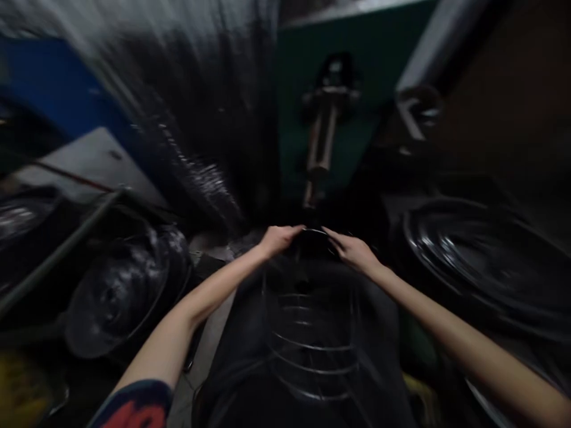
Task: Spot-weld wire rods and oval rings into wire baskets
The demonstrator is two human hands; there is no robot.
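Note:
Both arms reach forward over dark-clothed legs, and the picture is dim and blurred. My left hand pinches one side of a thin, dark, shiny curved wire. On the other side of that curve, my right hand grips it between thumb and fingers. Several curved wire bars, seeming part of a wire frame, show below the hands, over the lap; whether they join the held wire I cannot tell. Just beyond the fingertips a metal rod points down from a dark fitting on a green machine panel.
A coiled or stacked round bundle wrapped in shiny film lies at the left. At the right is a stack of dark round wire hoops. A slanting grey bar comes down at upper right. Yellow objects sit low left.

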